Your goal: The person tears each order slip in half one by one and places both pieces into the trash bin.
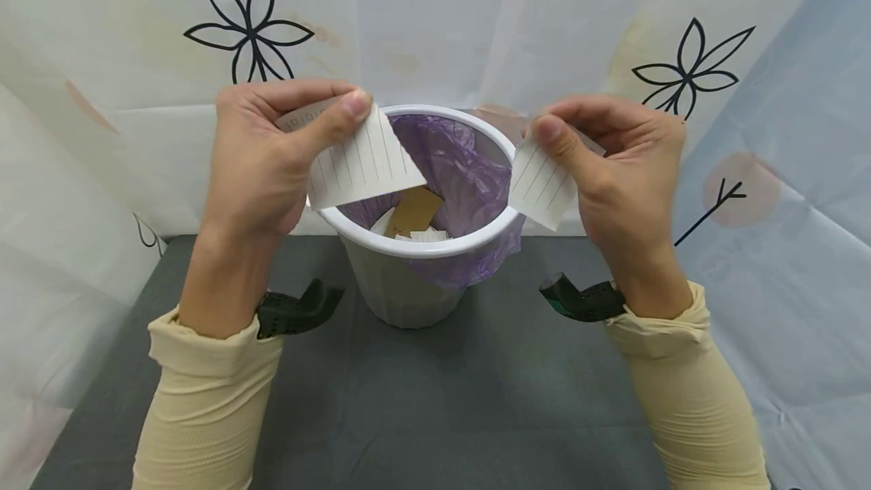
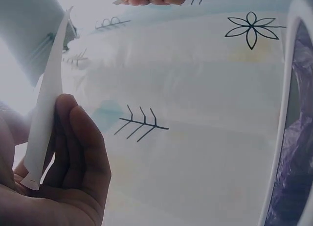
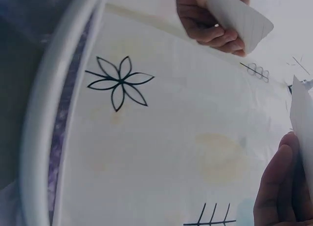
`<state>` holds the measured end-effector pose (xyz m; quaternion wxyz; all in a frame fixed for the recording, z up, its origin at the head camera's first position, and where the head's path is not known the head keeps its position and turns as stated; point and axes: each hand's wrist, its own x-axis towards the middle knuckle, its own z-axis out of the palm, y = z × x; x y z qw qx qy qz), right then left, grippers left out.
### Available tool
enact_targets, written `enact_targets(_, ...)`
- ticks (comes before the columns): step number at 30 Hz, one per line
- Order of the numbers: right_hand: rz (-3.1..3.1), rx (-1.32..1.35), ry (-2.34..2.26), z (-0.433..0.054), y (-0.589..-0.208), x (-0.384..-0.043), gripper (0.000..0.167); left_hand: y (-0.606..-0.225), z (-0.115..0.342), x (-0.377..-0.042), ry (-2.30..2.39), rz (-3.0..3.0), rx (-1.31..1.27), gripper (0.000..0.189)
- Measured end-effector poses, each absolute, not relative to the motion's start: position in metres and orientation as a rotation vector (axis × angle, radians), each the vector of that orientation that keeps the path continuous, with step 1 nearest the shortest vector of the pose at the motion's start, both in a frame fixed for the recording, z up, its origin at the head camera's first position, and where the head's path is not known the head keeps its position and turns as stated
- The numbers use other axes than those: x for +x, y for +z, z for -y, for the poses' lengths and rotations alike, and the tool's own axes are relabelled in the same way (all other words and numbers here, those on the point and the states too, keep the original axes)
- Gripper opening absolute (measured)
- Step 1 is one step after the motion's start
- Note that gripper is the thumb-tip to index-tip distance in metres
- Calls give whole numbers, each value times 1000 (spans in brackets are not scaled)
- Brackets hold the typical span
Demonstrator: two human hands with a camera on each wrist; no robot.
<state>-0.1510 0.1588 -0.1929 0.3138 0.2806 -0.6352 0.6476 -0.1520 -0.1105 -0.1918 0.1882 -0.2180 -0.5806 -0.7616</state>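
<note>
My left hand (image 1: 265, 150) pinches a piece of lined white paper (image 1: 367, 161) between thumb and fingers, over the left rim of a white trash bin (image 1: 401, 293). On the other side, my right hand (image 1: 612, 150) pinches a smaller piece of lined paper (image 1: 540, 184) beside the bin's right rim. The two pieces are apart, each with a slanted edge facing the gap. In the left wrist view the left paper (image 2: 46, 103) shows edge-on against the curled fingers. A purple liner bag (image 1: 469, 165) lines the bin, and inside lie a brown piece (image 1: 413, 210) and white scraps (image 1: 429, 235).
The bin stands on a dark grey tabletop (image 1: 435, 399), near its back edge. A white curtain (image 1: 435, 21) with black flower drawings hangs right behind. Each wrist carries a black camera mount (image 1: 299, 308). Purple liner hangs over the bin's right rim.
</note>
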Motion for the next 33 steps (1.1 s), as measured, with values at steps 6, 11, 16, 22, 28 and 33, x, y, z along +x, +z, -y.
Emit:
enact_targets(6, 1450, 759, 2065, -142, -179, -176, 2, -182, 103, -173, -2326, 1519, -560, 7)
enact_targets(11, 1420, 703, 2234, -133, -178, -200, 11, -183, 97, -191, -2437, 1458, -456, 5)
enact_targets(16, 1444, 626, 2349, -124, -177, -219, 7, -186, 93, -210, -2480, 1447, -331, 5)
enact_targets(22, 1542, 536, 2430, -117, -182, -238, 6, -195, 89, -231, -2481, 1491, -235, 6)
enact_targets(28, 1683, 479, 2434, -119, -195, -253, 9, -202, 89, -239, -2421, 1611, -220, 5)
enact_targets(33, 1825, 491, 2389, -122, -203, -260, 14, -205, 91, -240, -2274, 1837, -237, 5)
